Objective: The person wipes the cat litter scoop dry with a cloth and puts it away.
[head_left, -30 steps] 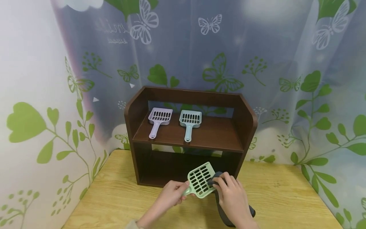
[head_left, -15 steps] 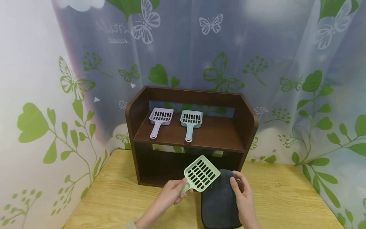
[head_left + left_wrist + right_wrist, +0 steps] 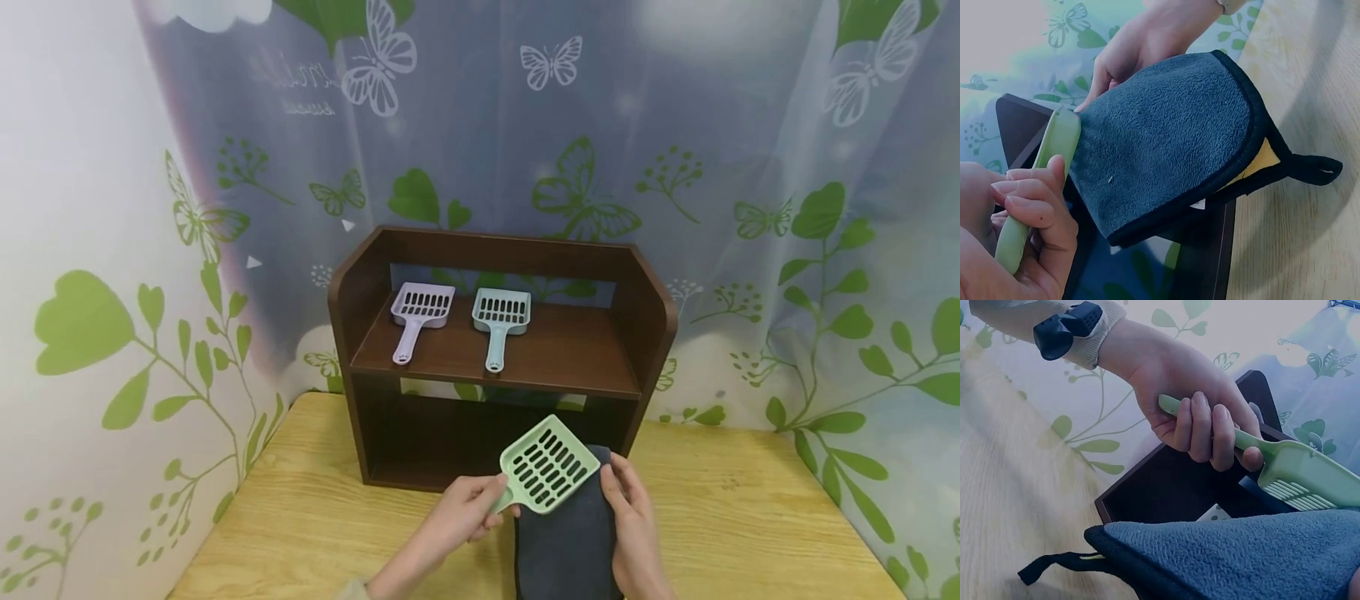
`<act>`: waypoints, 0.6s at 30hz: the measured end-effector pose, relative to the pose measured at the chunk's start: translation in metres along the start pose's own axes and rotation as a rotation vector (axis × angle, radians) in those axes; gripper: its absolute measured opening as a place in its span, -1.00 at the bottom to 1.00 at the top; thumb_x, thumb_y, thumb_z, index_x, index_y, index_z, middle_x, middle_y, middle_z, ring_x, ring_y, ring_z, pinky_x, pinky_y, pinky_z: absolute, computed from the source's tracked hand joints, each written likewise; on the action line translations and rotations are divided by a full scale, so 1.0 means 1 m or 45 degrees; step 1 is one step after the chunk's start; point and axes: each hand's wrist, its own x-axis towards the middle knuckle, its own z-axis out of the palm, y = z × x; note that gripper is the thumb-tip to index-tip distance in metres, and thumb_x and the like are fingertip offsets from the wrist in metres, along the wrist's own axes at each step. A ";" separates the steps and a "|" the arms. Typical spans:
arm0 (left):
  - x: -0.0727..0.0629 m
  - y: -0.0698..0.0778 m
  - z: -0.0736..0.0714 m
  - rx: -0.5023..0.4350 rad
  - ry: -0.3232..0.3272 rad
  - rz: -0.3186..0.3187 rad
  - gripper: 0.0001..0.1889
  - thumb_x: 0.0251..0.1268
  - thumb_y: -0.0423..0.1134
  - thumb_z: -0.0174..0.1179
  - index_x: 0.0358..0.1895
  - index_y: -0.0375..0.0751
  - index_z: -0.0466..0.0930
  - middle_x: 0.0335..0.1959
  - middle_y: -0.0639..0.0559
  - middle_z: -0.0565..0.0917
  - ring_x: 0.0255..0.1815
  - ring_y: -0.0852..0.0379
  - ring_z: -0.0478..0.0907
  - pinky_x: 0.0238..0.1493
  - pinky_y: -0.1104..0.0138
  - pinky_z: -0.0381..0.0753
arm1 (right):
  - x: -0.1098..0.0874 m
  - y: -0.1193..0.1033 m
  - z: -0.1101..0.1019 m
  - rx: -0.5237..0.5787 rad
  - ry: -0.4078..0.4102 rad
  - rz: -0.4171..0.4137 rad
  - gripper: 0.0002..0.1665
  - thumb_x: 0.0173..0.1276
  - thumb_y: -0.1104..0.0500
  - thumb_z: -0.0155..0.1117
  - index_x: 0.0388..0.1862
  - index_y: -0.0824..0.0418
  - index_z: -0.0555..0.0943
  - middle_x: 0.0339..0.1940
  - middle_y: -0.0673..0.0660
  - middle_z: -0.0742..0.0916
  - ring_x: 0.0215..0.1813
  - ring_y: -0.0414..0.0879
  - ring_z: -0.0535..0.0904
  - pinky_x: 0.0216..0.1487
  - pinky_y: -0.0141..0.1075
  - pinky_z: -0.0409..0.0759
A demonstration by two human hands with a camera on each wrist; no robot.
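Note:
My left hand (image 3: 472, 504) grips the handle of a light green slotted litter scoop (image 3: 551, 467), its head tilted up to the right. A dark blue-grey plush cloth (image 3: 1166, 137) with black edging, a hanging loop and a yellow underside is folded over. My right hand (image 3: 633, 525) holds this cloth by its upper right edge, thumb in front, close behind and beside the scoop's head. In the right wrist view, the left fingers (image 3: 1200, 428) curl round the green handle. The right hand's fingertips are mostly hidden by the cloth there.
A dark brown two-tier shelf (image 3: 495, 383) stands at the back of the wooden table (image 3: 750, 517). On its upper board lie a lilac litter scoop (image 3: 420, 308) and a pale blue litter scoop (image 3: 500, 312). A printed curtain (image 3: 480, 125) hangs behind.
The right hand has moved off the scoop's face and now holds the cloth spread out behind the scoop. The green scoop has turned and moved slightly right. Both shelf scoops stayed put.

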 end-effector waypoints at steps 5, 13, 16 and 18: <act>-0.003 0.001 0.001 -0.001 -0.096 -0.015 -0.60 0.62 -0.05 0.01 -0.01 -0.34 0.69 -0.48 0.07 0.63 -0.69 0.31 0.17 -0.66 0.52 0.12 | 0.005 -0.004 0.004 -0.033 0.032 -0.021 -0.56 0.65 -0.03 0.02 0.33 0.16 0.35 -0.04 -0.16 0.62 0.02 -0.32 0.57 0.01 -0.45 0.58; -0.007 0.001 0.001 0.052 -0.210 -0.014 -0.61 0.63 -0.06 -0.01 -0.05 -0.30 0.72 -0.48 0.06 0.65 -0.70 0.31 0.18 -0.67 0.50 0.12 | 0.015 -0.012 0.007 -0.032 0.033 -0.066 -0.68 0.62 -0.03 0.08 0.21 0.06 0.46 -0.14 -0.14 0.63 -0.07 -0.28 0.56 -0.07 -0.45 0.55; -0.008 0.001 0.002 0.050 -0.192 -0.010 -0.62 0.63 -0.08 0.00 -0.05 -0.30 0.72 -0.48 0.05 0.66 -0.69 0.31 0.18 -0.67 0.51 0.12 | 0.017 -0.012 0.007 0.001 0.035 -0.061 -0.74 0.62 0.00 0.09 0.17 0.02 0.47 -0.16 -0.14 0.64 -0.10 -0.28 0.57 -0.09 -0.45 0.57; -0.007 0.001 0.001 0.051 -0.169 0.002 -0.62 0.62 -0.10 0.01 -0.05 -0.32 0.73 -0.49 0.06 0.65 -0.69 0.32 0.18 -0.67 0.52 0.12 | 0.017 -0.012 0.008 0.012 0.039 -0.045 -0.73 0.62 0.00 0.09 0.18 0.03 0.47 -0.16 -0.14 0.64 -0.10 -0.29 0.58 -0.09 -0.45 0.57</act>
